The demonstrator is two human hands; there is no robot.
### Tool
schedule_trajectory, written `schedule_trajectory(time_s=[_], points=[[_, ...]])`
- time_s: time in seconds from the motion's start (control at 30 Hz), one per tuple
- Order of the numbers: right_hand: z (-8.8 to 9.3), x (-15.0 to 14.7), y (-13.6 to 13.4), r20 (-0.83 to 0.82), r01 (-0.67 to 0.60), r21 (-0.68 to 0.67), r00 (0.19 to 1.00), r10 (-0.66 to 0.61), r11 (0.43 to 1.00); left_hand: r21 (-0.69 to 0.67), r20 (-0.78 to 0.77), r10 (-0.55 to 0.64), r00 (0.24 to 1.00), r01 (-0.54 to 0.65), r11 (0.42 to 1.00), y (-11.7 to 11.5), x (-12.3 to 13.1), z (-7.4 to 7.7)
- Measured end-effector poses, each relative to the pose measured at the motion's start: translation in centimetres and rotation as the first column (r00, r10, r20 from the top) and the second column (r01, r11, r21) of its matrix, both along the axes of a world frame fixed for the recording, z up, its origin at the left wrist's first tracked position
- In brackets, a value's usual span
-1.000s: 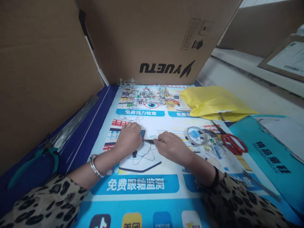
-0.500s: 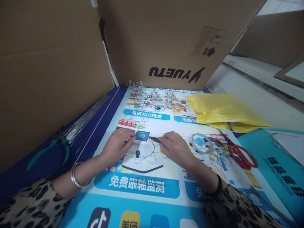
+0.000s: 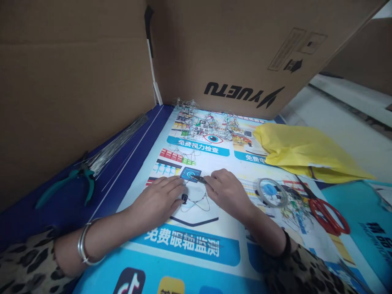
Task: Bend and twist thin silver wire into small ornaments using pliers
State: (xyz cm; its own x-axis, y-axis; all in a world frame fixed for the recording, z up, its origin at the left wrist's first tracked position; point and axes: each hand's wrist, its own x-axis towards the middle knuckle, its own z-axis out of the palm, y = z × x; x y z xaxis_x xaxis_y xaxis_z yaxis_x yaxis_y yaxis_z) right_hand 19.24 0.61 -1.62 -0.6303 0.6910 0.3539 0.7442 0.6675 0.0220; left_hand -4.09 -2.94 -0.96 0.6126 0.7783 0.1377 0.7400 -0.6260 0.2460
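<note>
Flanking the wire loop (image 3: 196,201) from both sides, apparently for fine control, I have the right hand (image 3: 228,192) pinching a dark pointed tool (image 3: 199,179), the left hand (image 3: 157,202) fingers-together, whether gripping wire I cannot tell.

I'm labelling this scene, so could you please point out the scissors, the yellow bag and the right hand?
Scissors (image 3: 314,203), head view: red handle.
Bag (image 3: 306,149), head view: upper side.
Right hand (image 3: 229,193), head view: back of hand.
</note>
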Motion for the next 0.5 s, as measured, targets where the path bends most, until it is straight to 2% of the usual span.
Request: schedule_trajectory(time_s=[0.17,0.5], points=[[0.1,0.1,0.0,-0.011,-0.017,-0.016,1.0,0.017,1.0,-0.004,0.044,-0.02,0.999,0.02,1.0,0.3,-0.3,-0.1],[0.1,2.3,0.1,-0.071,0.019,0.023,0.997,-0.018,1.0,0.054,0.042,-0.037,0.998,0.035,0.998,0.6,-0.5,-0.3]])
